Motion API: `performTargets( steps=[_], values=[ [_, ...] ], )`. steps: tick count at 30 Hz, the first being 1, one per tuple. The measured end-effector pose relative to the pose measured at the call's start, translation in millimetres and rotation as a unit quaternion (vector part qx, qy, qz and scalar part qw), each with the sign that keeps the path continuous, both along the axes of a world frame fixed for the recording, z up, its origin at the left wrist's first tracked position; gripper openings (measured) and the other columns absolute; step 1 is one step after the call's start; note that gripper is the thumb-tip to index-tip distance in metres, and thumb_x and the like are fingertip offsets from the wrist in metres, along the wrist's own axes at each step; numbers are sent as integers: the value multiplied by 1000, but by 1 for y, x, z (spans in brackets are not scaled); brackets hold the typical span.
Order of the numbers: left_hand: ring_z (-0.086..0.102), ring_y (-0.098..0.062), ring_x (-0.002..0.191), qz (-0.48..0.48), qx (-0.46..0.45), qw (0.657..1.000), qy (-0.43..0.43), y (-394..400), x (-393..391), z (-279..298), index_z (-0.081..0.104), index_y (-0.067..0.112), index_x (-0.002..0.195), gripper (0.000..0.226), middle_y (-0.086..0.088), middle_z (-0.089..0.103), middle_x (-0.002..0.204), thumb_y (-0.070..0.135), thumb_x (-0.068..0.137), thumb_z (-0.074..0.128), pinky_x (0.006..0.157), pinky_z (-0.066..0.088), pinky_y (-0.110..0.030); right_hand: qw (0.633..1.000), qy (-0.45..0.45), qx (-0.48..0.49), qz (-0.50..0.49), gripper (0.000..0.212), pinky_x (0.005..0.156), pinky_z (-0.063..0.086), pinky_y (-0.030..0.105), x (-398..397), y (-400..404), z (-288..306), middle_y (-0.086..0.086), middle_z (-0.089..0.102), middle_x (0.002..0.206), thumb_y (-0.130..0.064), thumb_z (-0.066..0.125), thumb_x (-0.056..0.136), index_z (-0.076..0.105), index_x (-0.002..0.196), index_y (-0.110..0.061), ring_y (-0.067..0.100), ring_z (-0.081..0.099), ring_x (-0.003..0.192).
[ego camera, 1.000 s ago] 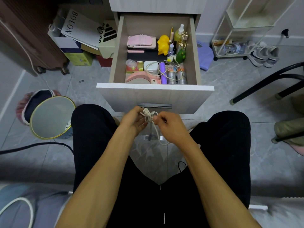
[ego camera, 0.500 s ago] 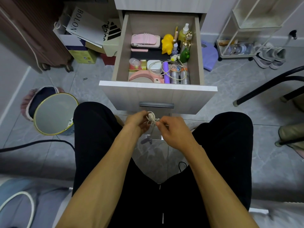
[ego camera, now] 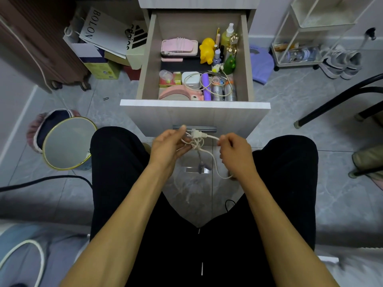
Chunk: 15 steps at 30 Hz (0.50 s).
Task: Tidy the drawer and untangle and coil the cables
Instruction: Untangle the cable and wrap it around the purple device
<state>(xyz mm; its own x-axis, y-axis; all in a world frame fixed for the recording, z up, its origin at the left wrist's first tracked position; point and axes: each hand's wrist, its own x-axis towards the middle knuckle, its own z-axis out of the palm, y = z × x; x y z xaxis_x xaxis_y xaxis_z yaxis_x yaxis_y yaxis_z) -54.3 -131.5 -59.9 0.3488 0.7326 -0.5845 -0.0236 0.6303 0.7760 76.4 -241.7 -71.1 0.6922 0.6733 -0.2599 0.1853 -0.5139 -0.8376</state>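
A tangled white cable (ego camera: pixel 197 144) hangs between my knees in front of the open drawer (ego camera: pixel 194 109). My left hand (ego camera: pixel 168 146) grips the knotted bundle at its left side. My right hand (ego camera: pixel 235 152) pinches a strand that runs from the white plug end at the top of the knot. A loop and a grey connector dangle below. In the drawer lie a white charger (ego camera: pixel 191 80) with another loose cable, a pink case (ego camera: pixel 179 46), a yellow toy (ego camera: pixel 207 50) and several bottles.
A round gold-rimmed mirror (ego camera: pixel 67 142) stands on the floor at left, with a black cord (ego camera: pixel 41 180) nearby. Paper bags and boxes (ego camera: pixel 103 38) sit at back left. A white rack (ego camera: pixel 300 38), shoes and a black chair leg (ego camera: pixel 339 100) are at right.
My hands have moved apart, the right one drawing a strand to the right. The plug end now shows at the top of the knot, and the tangle has opened out.
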Motion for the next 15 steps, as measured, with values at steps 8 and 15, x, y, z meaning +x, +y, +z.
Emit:
performTargets(
  steps=[8,15],
  values=[
    [71,-23,80,59,14,997,49,9,-7,0,59,9,71,25,-9,68,74,22,91,69,73,59,-29,988,128,58,-61,26,54,47,27,8,11,14,4,56,64,-20,47,100,62,82,-9,14,51,54],
    [73,-21,75,79,-30,994,71,12,-18,-2,62,4,78,24,-11,70,77,23,91,69,68,59,-26,990,-49,-74,107,28,85,42,22,5,10,8,-2,65,109,-35,59,94,65,114,-16,12,59,97]
  ],
)
